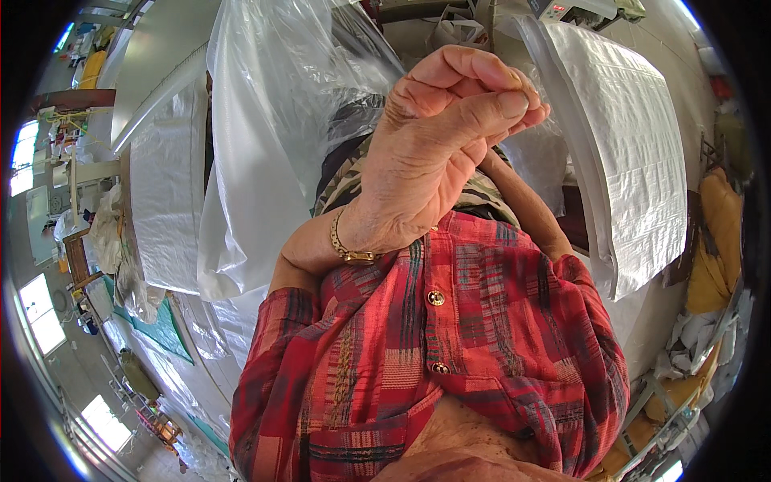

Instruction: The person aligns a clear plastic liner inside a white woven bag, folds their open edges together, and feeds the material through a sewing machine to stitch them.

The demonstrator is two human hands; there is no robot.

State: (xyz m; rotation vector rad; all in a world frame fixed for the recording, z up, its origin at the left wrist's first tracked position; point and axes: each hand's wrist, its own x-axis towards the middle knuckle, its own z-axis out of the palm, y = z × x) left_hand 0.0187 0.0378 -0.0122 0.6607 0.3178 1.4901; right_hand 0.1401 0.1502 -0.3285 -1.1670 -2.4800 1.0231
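Observation:
My left hand [438, 132] is raised high in front of my chest, a gold bracelet watch [352, 247] on its wrist. Its thumb and index finger press together in a pinch. Whatever may be between the fingertips is too small or hidden to make out. My right forearm [526, 193] reaches forward behind the raised hand, which covers the right hand and its fingers. Clear plastic sheeting [277, 104] hangs in loose folds at the left, near my lap. On the right lies a thick folded stack of white woven sheets [630, 153].
More white sheeting [169, 185] lies on the left. A grey machine housing [574, 10] stands at the top right. Yellow cloth or sacks [715, 241] are piled at the far right. Wooden frames and loose plastic [120, 249] crowd the far left.

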